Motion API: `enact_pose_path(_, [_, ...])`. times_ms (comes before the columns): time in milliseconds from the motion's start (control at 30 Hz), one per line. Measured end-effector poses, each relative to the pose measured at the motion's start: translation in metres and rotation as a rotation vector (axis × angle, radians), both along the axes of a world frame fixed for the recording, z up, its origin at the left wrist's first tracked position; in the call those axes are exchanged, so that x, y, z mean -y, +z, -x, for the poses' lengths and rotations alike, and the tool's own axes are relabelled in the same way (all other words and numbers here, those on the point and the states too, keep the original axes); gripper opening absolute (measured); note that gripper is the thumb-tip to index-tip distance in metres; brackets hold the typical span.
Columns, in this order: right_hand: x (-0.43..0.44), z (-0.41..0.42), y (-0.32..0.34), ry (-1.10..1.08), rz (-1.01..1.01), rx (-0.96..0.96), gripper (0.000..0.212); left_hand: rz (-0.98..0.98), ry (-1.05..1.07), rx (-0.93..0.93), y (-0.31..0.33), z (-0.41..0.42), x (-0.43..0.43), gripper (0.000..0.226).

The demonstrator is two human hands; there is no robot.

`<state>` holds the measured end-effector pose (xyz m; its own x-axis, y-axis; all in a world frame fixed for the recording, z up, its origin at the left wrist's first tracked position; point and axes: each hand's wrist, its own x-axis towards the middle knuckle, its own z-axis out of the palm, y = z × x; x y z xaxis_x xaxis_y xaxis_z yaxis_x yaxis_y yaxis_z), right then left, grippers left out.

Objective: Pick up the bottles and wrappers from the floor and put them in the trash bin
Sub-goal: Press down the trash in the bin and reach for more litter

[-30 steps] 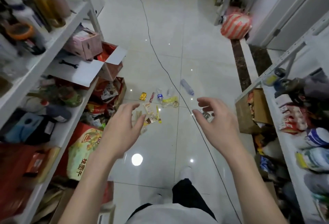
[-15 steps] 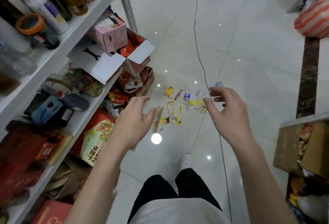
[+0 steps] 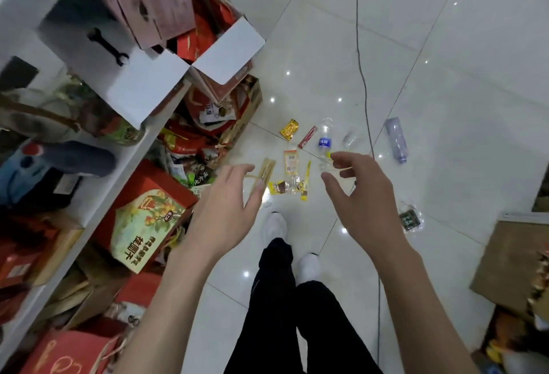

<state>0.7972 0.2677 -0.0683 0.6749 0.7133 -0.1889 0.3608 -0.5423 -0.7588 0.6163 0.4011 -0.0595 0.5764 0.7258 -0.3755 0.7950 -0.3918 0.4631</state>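
Litter lies on the white tiled floor ahead of my feet. A clear bottle with a blue label (image 3: 324,143) lies beside a red wrapper (image 3: 307,137) and a gold wrapper (image 3: 289,129). A bluish empty bottle (image 3: 396,138) lies further right. Several yellow and clear wrappers (image 3: 291,177) and a tan packet (image 3: 267,168) lie in a cluster. A dark green wrapper (image 3: 409,220) lies at the right. My left hand (image 3: 228,210) and my right hand (image 3: 361,198) hover above the litter, fingers relaxed, holding nothing. No trash bin is in view.
A white shelf unit (image 3: 98,195) packed with red gift boxes and an open white carton (image 3: 178,55) runs along the left. A black cable (image 3: 364,76) crosses the floor. A brown cardboard box (image 3: 514,266) stands at the right. My white shoes (image 3: 274,225) stand just behind the wrappers.
The view has moved forward and tilted down, so the litter is now close under my hands. Both hands have stayed raised and empty.
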Motion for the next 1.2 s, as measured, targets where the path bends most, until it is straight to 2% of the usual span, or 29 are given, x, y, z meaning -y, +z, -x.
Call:
enact_pose_path(233, [-0.059,-0.018,-0.167,-0.047,0.062,-0.026,0.033,0.055,0.025,-0.024,-0.162,-0.031,-0.058,0.047])
enact_pose_path(600, [-0.094,-0.018,-0.495,-0.094,0.107,-0.099,0.035,0.025,0.041,-0.027,-0.492,-0.039,-0.099,0.051])
enact_pose_path(767, [-0.109,-0.019,-0.611,-0.113,0.136,-0.086,0.037,0.033,0.084,-0.067,-0.62,-0.036,-0.098,0.053])
enact_pose_path(967, [-0.115,-0.024,-0.698,-0.134,0.191,-0.001,0.04,0.011,0.092,-0.193,-0.708,-0.036,-0.093,0.056])
enact_pose_path(1200, [-0.123,-0.021,-0.732,-0.175,0.285,0.095,0.052,-0.002,0.116,-0.329,-0.748,-0.041,-0.093,0.067])
